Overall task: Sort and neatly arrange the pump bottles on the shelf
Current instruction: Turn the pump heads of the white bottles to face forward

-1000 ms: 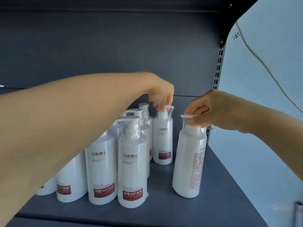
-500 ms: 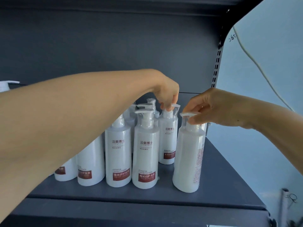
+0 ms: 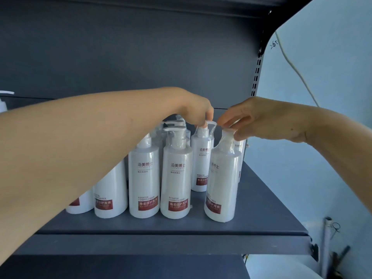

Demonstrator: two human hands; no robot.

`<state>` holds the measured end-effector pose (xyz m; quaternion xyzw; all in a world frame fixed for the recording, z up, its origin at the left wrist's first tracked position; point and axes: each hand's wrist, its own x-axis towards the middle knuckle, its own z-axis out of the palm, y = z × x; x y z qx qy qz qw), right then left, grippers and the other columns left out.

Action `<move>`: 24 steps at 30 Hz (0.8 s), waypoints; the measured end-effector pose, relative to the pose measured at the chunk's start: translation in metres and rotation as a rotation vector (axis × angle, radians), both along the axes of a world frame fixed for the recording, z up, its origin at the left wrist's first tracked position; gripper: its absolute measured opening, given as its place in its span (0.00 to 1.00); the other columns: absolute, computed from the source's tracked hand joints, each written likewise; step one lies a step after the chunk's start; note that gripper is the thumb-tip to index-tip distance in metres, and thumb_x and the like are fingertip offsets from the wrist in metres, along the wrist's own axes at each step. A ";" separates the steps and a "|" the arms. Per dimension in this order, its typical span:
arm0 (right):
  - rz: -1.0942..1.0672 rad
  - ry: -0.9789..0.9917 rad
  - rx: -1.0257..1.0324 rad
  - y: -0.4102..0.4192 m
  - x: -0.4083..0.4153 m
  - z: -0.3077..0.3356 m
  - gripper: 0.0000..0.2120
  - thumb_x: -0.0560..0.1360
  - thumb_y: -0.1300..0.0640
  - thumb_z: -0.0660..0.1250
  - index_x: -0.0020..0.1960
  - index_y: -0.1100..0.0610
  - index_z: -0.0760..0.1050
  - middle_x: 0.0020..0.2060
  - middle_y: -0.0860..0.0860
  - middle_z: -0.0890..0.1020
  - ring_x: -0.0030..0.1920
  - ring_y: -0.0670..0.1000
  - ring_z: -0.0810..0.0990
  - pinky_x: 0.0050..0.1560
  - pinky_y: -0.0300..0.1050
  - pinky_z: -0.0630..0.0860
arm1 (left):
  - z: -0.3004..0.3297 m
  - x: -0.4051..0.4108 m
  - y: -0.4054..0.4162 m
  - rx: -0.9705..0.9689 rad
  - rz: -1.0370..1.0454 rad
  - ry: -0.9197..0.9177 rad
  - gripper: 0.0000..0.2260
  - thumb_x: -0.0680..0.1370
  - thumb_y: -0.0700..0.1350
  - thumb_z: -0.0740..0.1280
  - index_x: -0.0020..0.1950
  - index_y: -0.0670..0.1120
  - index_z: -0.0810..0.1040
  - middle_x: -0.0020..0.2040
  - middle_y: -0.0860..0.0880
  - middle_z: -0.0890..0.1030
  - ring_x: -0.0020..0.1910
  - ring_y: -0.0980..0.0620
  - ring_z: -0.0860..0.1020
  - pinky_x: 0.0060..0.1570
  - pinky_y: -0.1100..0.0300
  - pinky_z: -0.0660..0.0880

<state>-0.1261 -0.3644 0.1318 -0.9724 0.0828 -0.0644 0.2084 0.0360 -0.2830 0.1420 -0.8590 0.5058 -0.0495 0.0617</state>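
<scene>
Most bottles (image 3: 176, 178) stand grouped at left; your left hand (image 3: 196, 110) pinches a far bottle's pump (image 3: 203, 130), your right hand (image 3: 255, 117) grips the tilted right bottle (image 3: 221, 184); both need aligning.

Both bare forearms reach forward and converge at centre. The left hand (image 3: 196, 111) hangs bent at the wrist, fingertips pinched downward; the right hand (image 3: 255, 119) extends level, thumb and fingers closed together.
</scene>
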 end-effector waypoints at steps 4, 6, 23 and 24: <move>-0.115 0.062 -0.135 0.011 -0.002 -0.002 0.13 0.70 0.47 0.71 0.47 0.55 0.82 0.44 0.51 0.85 0.48 0.53 0.83 0.56 0.52 0.78 | 0.002 0.000 0.006 -0.011 -0.005 0.011 0.13 0.80 0.47 0.61 0.64 0.50 0.74 0.53 0.52 0.78 0.50 0.50 0.73 0.47 0.58 0.67; -0.152 0.031 -0.178 0.021 -0.003 0.000 0.17 0.68 0.42 0.71 0.43 0.57 0.83 0.39 0.52 0.85 0.42 0.52 0.84 0.51 0.50 0.81 | 0.002 0.000 0.007 -0.022 -0.011 0.020 0.12 0.80 0.46 0.60 0.63 0.50 0.75 0.52 0.52 0.79 0.50 0.50 0.74 0.47 0.59 0.67; -0.061 -0.187 -0.122 0.028 0.013 -0.015 0.17 0.72 0.67 0.68 0.53 0.47 0.81 0.53 0.51 0.80 0.50 0.53 0.81 0.54 0.47 0.78 | -0.002 0.009 0.005 -0.081 -0.033 0.128 0.12 0.77 0.40 0.59 0.55 0.50 0.79 0.46 0.51 0.82 0.44 0.49 0.79 0.40 0.61 0.72; -0.060 -0.210 -0.126 0.026 0.014 -0.016 0.18 0.72 0.67 0.68 0.53 0.47 0.81 0.53 0.51 0.81 0.50 0.53 0.80 0.53 0.45 0.77 | -0.001 0.009 0.005 -0.082 -0.035 0.134 0.13 0.77 0.39 0.59 0.55 0.49 0.80 0.47 0.50 0.82 0.44 0.50 0.79 0.41 0.61 0.72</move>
